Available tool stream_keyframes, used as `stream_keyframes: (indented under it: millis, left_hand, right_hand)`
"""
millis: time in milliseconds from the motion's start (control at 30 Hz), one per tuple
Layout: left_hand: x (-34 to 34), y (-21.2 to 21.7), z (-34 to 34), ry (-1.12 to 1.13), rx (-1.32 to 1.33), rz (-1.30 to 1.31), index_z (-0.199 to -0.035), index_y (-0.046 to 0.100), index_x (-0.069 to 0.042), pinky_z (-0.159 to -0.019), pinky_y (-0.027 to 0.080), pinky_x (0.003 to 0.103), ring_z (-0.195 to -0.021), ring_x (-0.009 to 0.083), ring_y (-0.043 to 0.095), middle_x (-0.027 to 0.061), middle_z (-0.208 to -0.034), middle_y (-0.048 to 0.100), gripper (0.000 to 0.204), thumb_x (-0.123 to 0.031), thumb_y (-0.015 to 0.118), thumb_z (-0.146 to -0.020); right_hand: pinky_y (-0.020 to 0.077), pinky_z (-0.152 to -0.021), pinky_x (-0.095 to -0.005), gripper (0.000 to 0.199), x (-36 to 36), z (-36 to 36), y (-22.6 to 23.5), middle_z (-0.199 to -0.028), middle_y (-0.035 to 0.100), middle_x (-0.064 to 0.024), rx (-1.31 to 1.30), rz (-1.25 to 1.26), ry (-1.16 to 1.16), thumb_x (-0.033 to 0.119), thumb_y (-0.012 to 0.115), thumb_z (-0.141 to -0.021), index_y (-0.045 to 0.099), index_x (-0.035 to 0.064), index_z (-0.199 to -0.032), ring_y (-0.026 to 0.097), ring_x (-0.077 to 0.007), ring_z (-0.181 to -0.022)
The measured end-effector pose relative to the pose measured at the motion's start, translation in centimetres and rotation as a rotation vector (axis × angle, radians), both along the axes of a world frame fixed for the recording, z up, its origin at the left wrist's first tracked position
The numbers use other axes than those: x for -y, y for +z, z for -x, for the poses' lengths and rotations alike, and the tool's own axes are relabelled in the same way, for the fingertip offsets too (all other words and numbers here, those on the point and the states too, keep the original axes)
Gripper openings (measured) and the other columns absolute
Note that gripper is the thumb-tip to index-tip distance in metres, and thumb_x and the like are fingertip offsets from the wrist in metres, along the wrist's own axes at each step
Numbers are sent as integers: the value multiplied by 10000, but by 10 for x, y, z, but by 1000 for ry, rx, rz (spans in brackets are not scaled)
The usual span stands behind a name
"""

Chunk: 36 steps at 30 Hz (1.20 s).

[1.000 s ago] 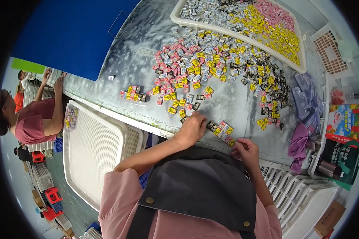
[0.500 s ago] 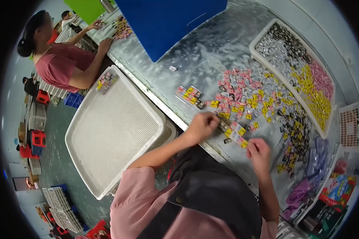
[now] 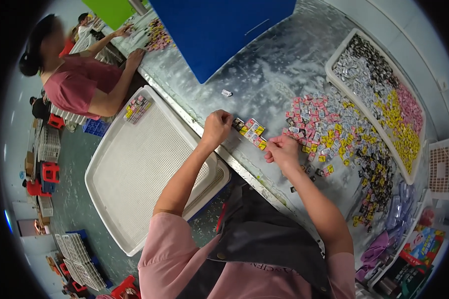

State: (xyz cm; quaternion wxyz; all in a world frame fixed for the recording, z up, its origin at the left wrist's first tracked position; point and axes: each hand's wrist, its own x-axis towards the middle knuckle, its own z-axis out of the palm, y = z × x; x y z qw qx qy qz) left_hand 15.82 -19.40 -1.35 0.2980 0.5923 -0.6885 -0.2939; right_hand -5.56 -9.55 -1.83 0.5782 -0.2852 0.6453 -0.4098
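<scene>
A row of small, flat wrapped pieces [image 3: 248, 133] in black, yellow, white and pink stretches between my hands, low over the metal table. At its left end my left hand [image 3: 217, 129] has thumb and fingers pinched together. My right hand [image 3: 284, 151] pinches the other end, fingers bent. Close against the row's far side are more such pieces, set in a small block [image 3: 256, 124]. Just right of my right hand spreads a loose heap of pieces [image 3: 324, 124], pink, white, yellow and black. One white piece [image 3: 227, 93] lies alone farther back.
At left, a white perforated tray [image 3: 149, 184] holds one block of pieces [image 3: 137, 109] in its far corner. A white bin [image 3: 329, 70] of colour-sorted pieces stands at right. A blue panel [image 3: 224, 35] rises at the back. A co-worker in a red shirt [image 3: 85, 82] works at far left.
Both hands have moved left and away from me, carrying the row of pieces from the loose heap's near edge to the small block on the table. The view has shifted slightly.
</scene>
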Motion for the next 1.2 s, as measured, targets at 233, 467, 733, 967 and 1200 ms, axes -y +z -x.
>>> stream_keyframes:
  millis: [233, 467, 733, 967, 1200]
  left_hand:
    - [12, -36, -22, -20, -21, 34, -965, 723, 49, -696, 538, 341, -738, 207, 693, 177, -830, 736, 263, -207, 683, -923]
    - [17, -39, -36, -32, 120, 88, -1191, 645, 37, -811, 503, 367, -881, 236, 630, 154, -1037, 651, 365, -254, 654, -969]
    - [-23, 8, 46, -281, 143, 472, -1233, 606, -23, -909, 471, 421, -1100, 315, 570, 166, -1258, 550, 280, -173, 616, -997]
    - [-92, 38, 136, -437, 4, 274, -1204, 620, -21, -979, 447, 382, -1205, 301, 529, 167, -1322, 521, 240, -114, 615, -983]
    - [-118, 33, 160, -580, 24, 340, -1165, 632, -16, -976, 444, 389, -1170, 300, 545, 174, -1265, 551, 207, -103, 622, -978]
  right_hand:
    - [552, -471, -292, 83, 4, -5, -12, -705, 671, -95, -133, 142, 44, 25, 626, -885, 638, -39, -936, 664, -147, -540]
    - [508, -596, -327, 121, -59, 43, -1, -808, 685, -102, -417, 586, -221, 81, 682, -899, 641, 30, -1001, 646, -176, -667]
    - [506, -840, -410, 167, -268, 300, 4, -988, 646, -146, -1424, 328, -739, 60, 661, -890, 645, 36, -1055, 635, -316, -932]
    - [456, -911, -467, 211, -364, 395, 5, -1024, 608, -146, -1753, -171, -481, 96, 721, -810, 643, 37, -996, 570, -366, -1052]
    - [476, -837, -459, 127, -365, 415, 9, -931, 619, -119, -1640, -114, -297, 123, 753, -780, 667, 50, -837, 615, -335, -955]
